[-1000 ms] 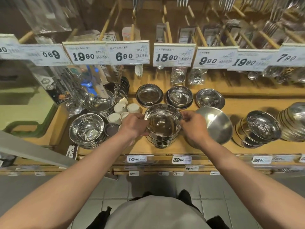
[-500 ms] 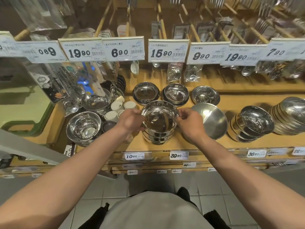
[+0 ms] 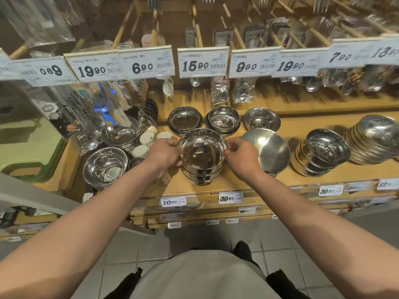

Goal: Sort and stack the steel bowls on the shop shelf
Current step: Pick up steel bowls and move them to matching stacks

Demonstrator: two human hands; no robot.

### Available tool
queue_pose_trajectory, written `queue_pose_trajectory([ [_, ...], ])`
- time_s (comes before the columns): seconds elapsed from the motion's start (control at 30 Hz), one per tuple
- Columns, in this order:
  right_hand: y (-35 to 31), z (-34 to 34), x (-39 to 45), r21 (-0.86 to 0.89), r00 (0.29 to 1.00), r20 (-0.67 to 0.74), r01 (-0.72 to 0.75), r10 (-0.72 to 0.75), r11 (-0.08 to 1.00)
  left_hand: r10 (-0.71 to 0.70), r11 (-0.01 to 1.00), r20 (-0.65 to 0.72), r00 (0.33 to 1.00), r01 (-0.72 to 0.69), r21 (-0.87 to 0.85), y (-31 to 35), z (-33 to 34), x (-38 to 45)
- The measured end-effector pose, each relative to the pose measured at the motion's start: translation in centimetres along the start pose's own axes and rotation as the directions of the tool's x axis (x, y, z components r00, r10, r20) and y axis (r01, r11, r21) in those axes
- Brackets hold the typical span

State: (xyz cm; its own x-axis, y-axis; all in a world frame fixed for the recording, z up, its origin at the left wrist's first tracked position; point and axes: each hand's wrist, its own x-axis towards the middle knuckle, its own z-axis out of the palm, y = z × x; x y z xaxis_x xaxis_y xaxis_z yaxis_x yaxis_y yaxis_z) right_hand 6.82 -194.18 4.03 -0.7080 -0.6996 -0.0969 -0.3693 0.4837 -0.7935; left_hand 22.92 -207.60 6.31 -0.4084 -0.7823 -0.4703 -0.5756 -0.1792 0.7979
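Both hands, the left hand (image 3: 165, 153) and right hand (image 3: 241, 155), grip opposite rims of the top bowl (image 3: 201, 147), steadying it squarely on the bowl stack (image 3: 201, 174) at the shelf (image 3: 216, 186) front; a tilted matte bowl (image 3: 269, 151) leans just right of the stack, probably unsorted.

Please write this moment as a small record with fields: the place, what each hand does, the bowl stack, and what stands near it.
place: wooden shop shelf with price tags
left hand: left hand grips the left rim of the top shiny steel bowl
right hand: right hand pinches its right rim
stack: nested steel bowl stack under the top bowl, upright
right of it: matte steel bowl tipped on its side
behind it: three shallow steel dishes
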Motion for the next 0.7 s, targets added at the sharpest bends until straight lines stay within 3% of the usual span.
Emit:
queue_pose_trajectory([
  [0.33, 0.4, -0.4, -0.6, -0.012, 0.999, 0.013, -0.03, 0.03, 0.999, 0.011, 1.0, 0.017, 1.0, -0.011, -0.009, -0.7, -0.3, 0.4],
  [0.6, 1.1, -3.8, -0.2, 0.076, 0.999, -0.035, -0.02, 0.023, 0.997, 0.12, 0.992, -0.163, 0.979, -0.126, -0.027, -0.2, -1.5, -0.1],
  [0.7, 1.4, -5.1, 0.2, 0.069, 0.999, 0.042, -0.002, -0.001, 0.998, 0.123, 0.99, -0.19, 0.974, -0.133, -0.041, 0.3, -1.1, -0.5],
])
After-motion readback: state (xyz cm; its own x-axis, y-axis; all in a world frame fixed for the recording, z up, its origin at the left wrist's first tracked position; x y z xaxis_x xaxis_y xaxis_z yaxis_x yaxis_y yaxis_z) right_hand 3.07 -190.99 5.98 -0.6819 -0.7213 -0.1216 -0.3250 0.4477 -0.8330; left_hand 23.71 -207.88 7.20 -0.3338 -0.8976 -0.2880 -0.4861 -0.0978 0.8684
